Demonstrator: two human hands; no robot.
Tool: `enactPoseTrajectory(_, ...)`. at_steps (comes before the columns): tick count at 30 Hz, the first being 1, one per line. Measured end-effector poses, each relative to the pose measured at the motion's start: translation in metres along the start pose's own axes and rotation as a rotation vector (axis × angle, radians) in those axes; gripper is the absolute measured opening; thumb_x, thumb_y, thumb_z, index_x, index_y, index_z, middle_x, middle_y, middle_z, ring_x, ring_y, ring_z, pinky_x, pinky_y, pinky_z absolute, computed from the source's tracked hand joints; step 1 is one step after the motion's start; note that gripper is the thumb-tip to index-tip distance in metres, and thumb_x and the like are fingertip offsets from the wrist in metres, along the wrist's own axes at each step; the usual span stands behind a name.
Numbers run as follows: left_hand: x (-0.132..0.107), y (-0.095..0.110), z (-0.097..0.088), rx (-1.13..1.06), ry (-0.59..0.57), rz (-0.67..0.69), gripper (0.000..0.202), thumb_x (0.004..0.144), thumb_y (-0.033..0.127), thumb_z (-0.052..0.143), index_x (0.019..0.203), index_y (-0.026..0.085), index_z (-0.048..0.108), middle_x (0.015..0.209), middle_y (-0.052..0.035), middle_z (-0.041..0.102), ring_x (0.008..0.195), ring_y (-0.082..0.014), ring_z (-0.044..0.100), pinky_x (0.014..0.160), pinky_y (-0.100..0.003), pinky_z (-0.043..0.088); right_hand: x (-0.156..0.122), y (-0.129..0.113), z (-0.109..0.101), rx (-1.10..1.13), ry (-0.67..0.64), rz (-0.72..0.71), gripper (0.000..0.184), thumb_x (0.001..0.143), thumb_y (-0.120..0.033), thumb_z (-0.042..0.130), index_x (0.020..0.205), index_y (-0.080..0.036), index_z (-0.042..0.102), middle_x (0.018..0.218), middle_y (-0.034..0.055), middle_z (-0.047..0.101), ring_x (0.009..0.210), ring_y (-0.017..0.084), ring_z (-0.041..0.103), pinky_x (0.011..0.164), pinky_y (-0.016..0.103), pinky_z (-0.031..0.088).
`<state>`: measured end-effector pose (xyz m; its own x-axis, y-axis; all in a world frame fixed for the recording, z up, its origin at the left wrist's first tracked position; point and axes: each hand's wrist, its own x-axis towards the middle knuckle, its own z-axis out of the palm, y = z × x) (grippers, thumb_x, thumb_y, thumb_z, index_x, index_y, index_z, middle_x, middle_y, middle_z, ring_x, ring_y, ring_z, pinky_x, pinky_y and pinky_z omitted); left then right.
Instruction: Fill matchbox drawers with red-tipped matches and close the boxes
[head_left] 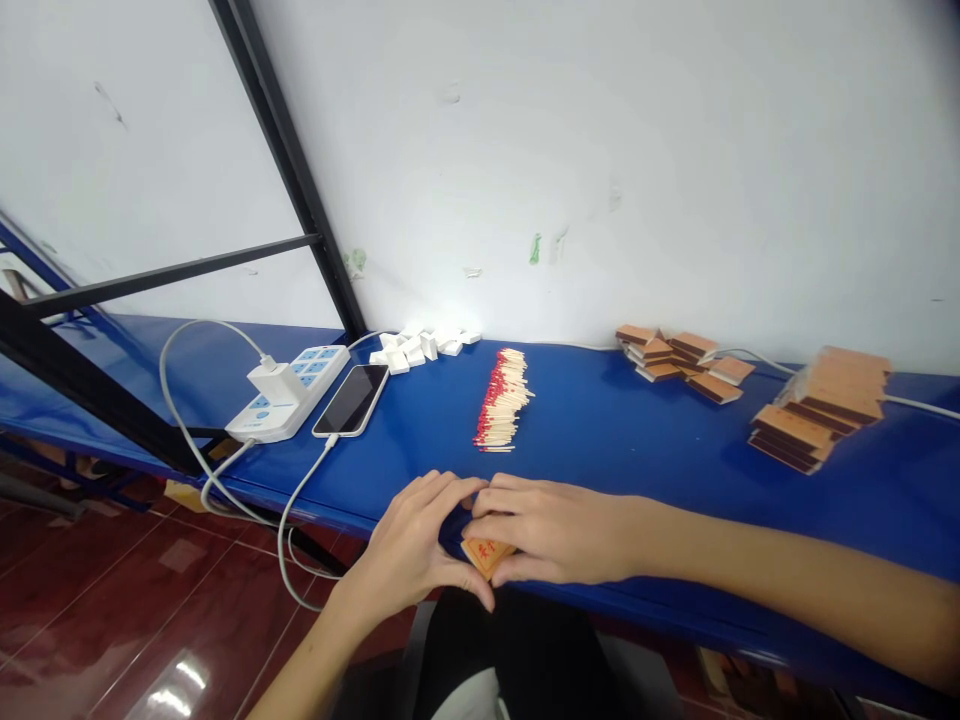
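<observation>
A small orange matchbox [486, 556] with red printed characters is at the table's front edge, partly hidden by fingers. My right hand [551, 525] is closed on it, thumb on the near side and fingers over the far side. Curved around the box's left side is my left hand [416, 545], its thumb and fingers apart with a gap between palm and box. The left thumb lies close to the box's near edge; whether it touches I cannot tell. Beyond my hands lies a row of red-tipped matches [504, 400] on the blue table [592, 430].
White inner trays [424, 348] lie in a heap by the wall. Brown-sided matchbox sleeves [682, 360] and a taller stack of sleeves [825, 405] are on the right. A phone [352, 400], power strip [289, 390] and looping white cable [281, 540] occupy the left, beside a black frame post [292, 160].
</observation>
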<state>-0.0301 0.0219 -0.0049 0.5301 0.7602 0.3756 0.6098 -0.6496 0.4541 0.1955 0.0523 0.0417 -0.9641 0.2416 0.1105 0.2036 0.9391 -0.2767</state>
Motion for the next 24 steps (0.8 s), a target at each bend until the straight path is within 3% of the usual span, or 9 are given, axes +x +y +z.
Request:
enactPoseTrajectory(3, -0.004, -0.003, -0.003, -0.082, -0.016, 0.011, 0.090, 0.056, 0.072, 0.077, 0.129, 0.025, 0.054, 0.105, -0.0047, 0.065, 0.091, -0.0233, 0.059, 0.085, -0.035, 0.047, -0.004, -0.008, -0.002, -0.092, 0.014, 0.021, 0.036, 0.098, -0.041, 0.057, 0.117, -0.011, 0.064, 0.109, 0.0111, 0.064, 0.100, 0.023, 0.054, 0.092, 0.035, 0.046)
enactPoseTrajectory(5, -0.006, -0.003, -0.005, -0.138, -0.029, -0.008, 0.087, 0.062, 0.068, 0.078, 0.134, 0.028, 0.052, 0.107, -0.0041, 0.064, 0.092, -0.0220, 0.058, 0.083, -0.033, 0.047, -0.013, -0.014, -0.006, -0.126, 0.049, 0.059, 0.030, 0.097, -0.033, 0.058, 0.116, -0.011, 0.064, 0.109, 0.0118, 0.064, 0.101, 0.024, 0.055, 0.091, 0.036, 0.047)
enactPoseTrajectory(7, -0.008, -0.003, -0.007, -0.159, -0.039, -0.028, 0.081, 0.068, 0.064, 0.077, 0.137, 0.031, 0.051, 0.107, -0.0033, 0.063, 0.092, -0.0210, 0.057, 0.082, -0.032, 0.047, -0.031, -0.016, -0.012, -0.128, 0.108, 0.142, 0.029, 0.091, -0.018, 0.058, 0.119, -0.013, 0.063, 0.108, 0.0118, 0.064, 0.101, 0.023, 0.056, 0.088, 0.035, 0.049)
enactPoseTrajectory(10, -0.009, -0.002, -0.009, -0.152, -0.046, -0.039, 0.071, 0.076, 0.063, 0.072, 0.137, 0.032, 0.052, 0.107, -0.0032, 0.064, 0.094, -0.0212, 0.058, 0.082, -0.032, 0.047, -0.077, -0.011, -0.022, -0.178, 0.198, 0.293, 0.048, 0.086, -0.014, 0.055, 0.134, -0.016, 0.054, 0.112, 0.0113, 0.063, 0.102, 0.023, 0.058, 0.084, 0.034, 0.052)
enactPoseTrajectory(14, -0.005, 0.000, -0.007, -0.082, -0.046, -0.077, 0.044, 0.096, 0.053, 0.055, 0.134, 0.031, 0.056, 0.107, -0.0035, 0.067, 0.098, -0.0222, 0.060, 0.091, -0.036, 0.046, -0.158, 0.014, -0.033, -0.508, 0.329, 0.634, 0.043, 0.096, -0.027, 0.046, 0.138, -0.021, 0.049, 0.114, 0.0120, 0.061, 0.096, 0.025, 0.061, 0.084, 0.038, 0.051)
enactPoseTrajectory(18, -0.002, 0.002, -0.003, 0.048, -0.037, -0.071, 0.033, 0.100, 0.047, 0.050, 0.126, 0.031, 0.062, 0.115, -0.0033, 0.067, 0.104, -0.0238, 0.061, 0.104, -0.043, 0.041, -0.226, 0.040, -0.046, -0.823, 0.215, 0.789, 0.040, 0.100, -0.042, 0.040, 0.126, -0.017, 0.060, 0.100, 0.0129, 0.063, 0.089, 0.030, 0.061, 0.076, 0.043, 0.049)
enactPoseTrajectory(21, -0.002, 0.002, 0.000, 0.121, -0.014, -0.043, 0.030, 0.099, 0.045, 0.050, 0.122, 0.031, 0.065, 0.114, -0.0030, 0.068, 0.102, -0.0235, 0.063, 0.104, -0.044, 0.041, -0.251, 0.049, -0.059, -0.899, 0.202, 0.788, 0.046, 0.101, -0.047, 0.039, 0.121, -0.013, 0.063, 0.104, 0.0154, 0.067, 0.098, 0.033, 0.062, 0.084, 0.047, 0.048)
enactPoseTrajectory(24, -0.001, 0.000, 0.003, 0.173, 0.045, -0.014, 0.027, 0.099, 0.041, 0.051, 0.118, 0.031, 0.068, 0.109, -0.0031, 0.069, 0.097, -0.0226, 0.064, 0.094, -0.039, 0.045, -0.257, 0.053, -0.070, -0.883, 0.205, 0.800, 0.047, 0.101, -0.048, 0.039, 0.119, -0.012, 0.064, 0.103, 0.0167, 0.068, 0.102, 0.035, 0.061, 0.091, 0.048, 0.046)
